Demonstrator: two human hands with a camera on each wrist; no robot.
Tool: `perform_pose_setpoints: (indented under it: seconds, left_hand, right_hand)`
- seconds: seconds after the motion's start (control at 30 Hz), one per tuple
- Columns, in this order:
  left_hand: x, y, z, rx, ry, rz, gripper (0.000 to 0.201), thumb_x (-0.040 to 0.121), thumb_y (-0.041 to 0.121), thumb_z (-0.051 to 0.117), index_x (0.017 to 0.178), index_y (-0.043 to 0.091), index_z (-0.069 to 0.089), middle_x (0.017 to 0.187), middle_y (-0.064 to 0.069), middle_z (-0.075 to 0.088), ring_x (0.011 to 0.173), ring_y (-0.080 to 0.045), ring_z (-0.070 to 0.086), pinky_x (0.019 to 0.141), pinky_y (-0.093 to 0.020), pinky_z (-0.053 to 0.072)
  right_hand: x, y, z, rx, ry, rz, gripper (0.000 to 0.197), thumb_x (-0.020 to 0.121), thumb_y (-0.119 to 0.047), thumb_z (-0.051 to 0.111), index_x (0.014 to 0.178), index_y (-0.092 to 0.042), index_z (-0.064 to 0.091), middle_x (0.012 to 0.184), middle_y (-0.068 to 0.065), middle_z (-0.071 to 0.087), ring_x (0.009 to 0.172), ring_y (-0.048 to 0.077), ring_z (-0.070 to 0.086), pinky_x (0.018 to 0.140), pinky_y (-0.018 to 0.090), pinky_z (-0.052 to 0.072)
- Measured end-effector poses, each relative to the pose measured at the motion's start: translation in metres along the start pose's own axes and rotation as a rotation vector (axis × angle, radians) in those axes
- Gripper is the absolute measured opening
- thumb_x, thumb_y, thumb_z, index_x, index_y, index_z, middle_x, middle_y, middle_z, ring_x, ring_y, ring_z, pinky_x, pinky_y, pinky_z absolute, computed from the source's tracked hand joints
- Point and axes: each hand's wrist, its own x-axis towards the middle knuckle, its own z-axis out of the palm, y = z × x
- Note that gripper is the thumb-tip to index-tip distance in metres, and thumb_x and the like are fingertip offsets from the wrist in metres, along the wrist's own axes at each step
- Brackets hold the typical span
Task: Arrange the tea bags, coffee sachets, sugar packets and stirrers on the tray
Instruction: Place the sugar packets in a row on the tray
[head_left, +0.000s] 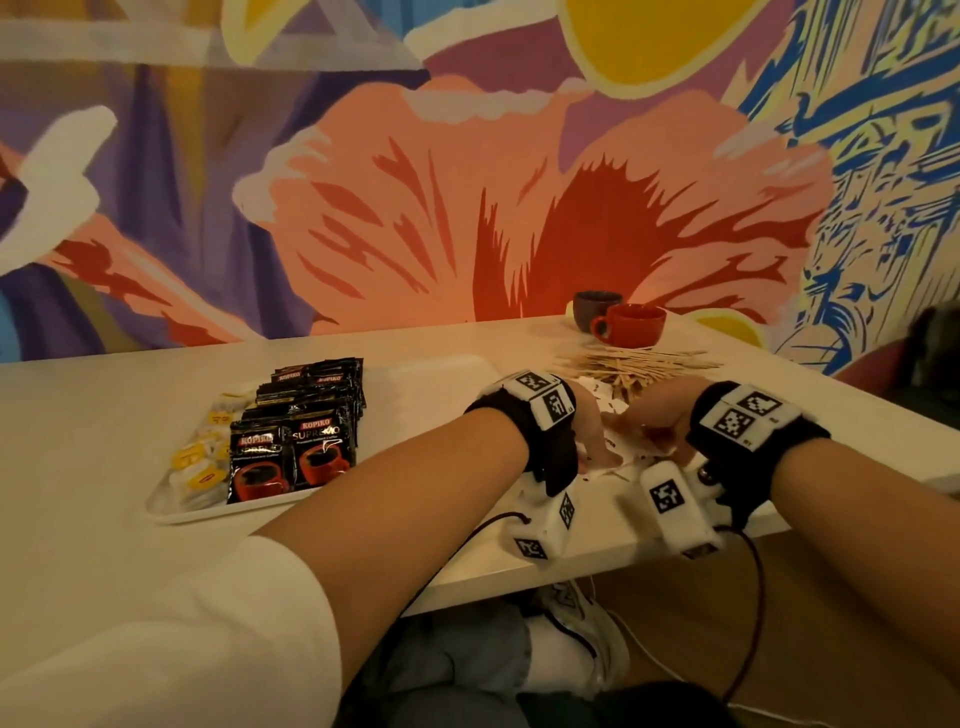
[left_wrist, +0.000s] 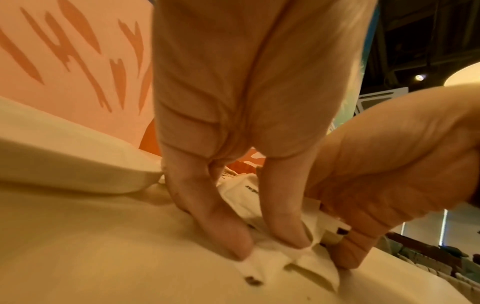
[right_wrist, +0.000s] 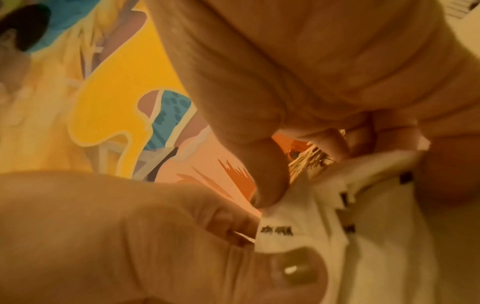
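1. The sugar packets (head_left: 618, 457) lie loose and overlapping on the table (head_left: 104, 441), between the two hands and just right of the tray (head_left: 441, 379) — white paper sachets with small dark print, lying flat, their long axes every which way.
2. The left hand (head_left: 587, 421) is on the heap from the tray side; in the left wrist view its fingertips (left_wrist: 283, 232) curl down and pinch folds of paper against the table.
3. The right hand (head_left: 660, 410) closes in from the other side; the right wrist view shows its thumb (right_wrist: 259, 168) and fingers nipping the edge of a packet.
4. The relation that counts: the heap sits directly under both hands, and the bare right part of the tray lies to the left of it — so the left hand looks the nearer one for carrying across.
5. Farther out, the stirrers (head_left: 634, 369) are piled on the table beyond the hands, not yet on the tray.
6. On the tray's left part, coffee sachets (head_left: 301, 436) stand in rows, with tea bags (head_left: 200, 460) along their left edge.
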Motion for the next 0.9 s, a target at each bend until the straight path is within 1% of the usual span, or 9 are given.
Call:
perform_pose_setpoints:
  seconds: [0.1,0.23,0.3,0.4,0.5,0.63,0.7,0.77,0.9]
  left_hand:
    - [-0.001,-0.005,-0.001,-0.141,-0.031,0.013,0.02,0.088,0.02,0.067,0.076,0.008,0.057,0.075,-0.003,0.059,0.065,-0.015,0.054,0.08,-0.028,0.047]
    - [0.005,-0.012,0.002,-0.094,-0.004,0.108,0.024,0.083,0.029,0.072,0.092,0.008,0.065,0.096,-0.007,0.065,0.084,-0.017,0.057,0.095,-0.03,0.045]
    - [0.01,-0.016,0.004,-0.162,0.027,0.145,0.038,0.078,0.03,0.076,0.106,0.006,0.066,0.104,-0.009,0.068,0.088,-0.02,0.06,0.094,-0.032,0.046]
    - [0.015,-0.023,0.007,-0.285,0.135,0.172,0.057,0.067,0.03,0.083,0.116,0.008,0.063,0.113,-0.011,0.068,0.097,-0.025,0.064,0.089,-0.036,0.051]
    - [0.021,-0.028,0.009,-0.582,0.183,0.245,0.056,0.069,0.007,0.081,0.121,0.009,0.061,0.112,-0.01,0.067,0.103,-0.026,0.063,0.09,-0.039,0.052]
    - [0.017,-0.03,0.005,-1.027,0.292,0.382,0.052,0.077,-0.016,0.064,0.123,0.006,0.052,0.115,-0.012,0.06,0.106,-0.024,0.058,0.086,-0.034,0.051]
    - [0.01,-0.036,-0.003,-1.157,0.305,0.461,0.033,0.083,-0.009,0.061,0.11,0.009,0.055,0.107,-0.009,0.06,0.098,-0.02,0.057,0.093,-0.034,0.047]
    - [0.0,-0.045,-0.011,-1.19,0.256,0.501,0.017,0.089,0.01,0.062,0.105,0.014,0.058,0.104,-0.004,0.06,0.098,-0.016,0.055,0.098,-0.032,0.042]
    - [-0.01,-0.071,-0.017,-1.088,0.084,0.573,0.066,0.079,0.05,0.061,0.133,0.015,0.048,0.134,-0.007,0.053,0.122,-0.022,0.049,0.105,-0.037,0.04]
  right_hand:
    - [0.002,-0.004,-0.001,0.074,-0.093,0.02,0.029,0.086,-0.023,0.065,0.096,0.003,0.058,0.089,0.016,0.06,0.083,0.029,0.054,0.085,0.041,0.048]
    - [-0.005,-0.005,0.001,0.091,-0.168,-0.028,0.005,0.087,-0.004,0.061,0.088,0.0,0.059,0.105,0.019,0.059,0.1,0.032,0.055,0.099,0.045,0.044]
    - [-0.006,-0.002,0.001,0.143,-0.183,-0.07,0.001,0.088,-0.001,0.058,0.087,0.0,0.058,0.1,0.018,0.062,0.094,0.029,0.059,0.088,0.039,0.053]
    - [-0.008,0.003,0.001,0.309,-0.229,-0.098,0.01,0.091,0.002,0.051,0.083,-0.001,0.055,0.084,0.013,0.059,0.076,0.024,0.056,0.05,0.024,0.055]
    - [-0.006,0.007,0.001,0.49,-0.23,-0.152,0.008,0.092,0.002,0.049,0.095,-0.002,0.055,0.089,0.013,0.06,0.08,0.023,0.058,0.055,0.026,0.055]
    - [-0.001,0.008,-0.005,0.719,-0.13,-0.186,0.025,0.088,0.006,0.054,0.113,0.002,0.054,0.102,0.015,0.063,0.085,0.025,0.061,0.051,0.027,0.056]
    - [-0.003,0.005,-0.008,0.812,-0.098,-0.22,0.031,0.086,0.005,0.056,0.117,0.0,0.054,0.109,0.014,0.063,0.088,0.024,0.062,0.051,0.025,0.056]
    - [-0.003,0.0,-0.011,0.918,-0.101,-0.265,0.029,0.086,0.005,0.056,0.114,-0.002,0.055,0.106,0.012,0.064,0.088,0.023,0.063,0.052,0.025,0.056]
    - [-0.006,-0.025,-0.007,1.15,-0.154,-0.326,0.033,0.084,0.003,0.058,0.117,-0.001,0.056,0.108,0.011,0.065,0.092,0.021,0.064,0.057,0.024,0.057]
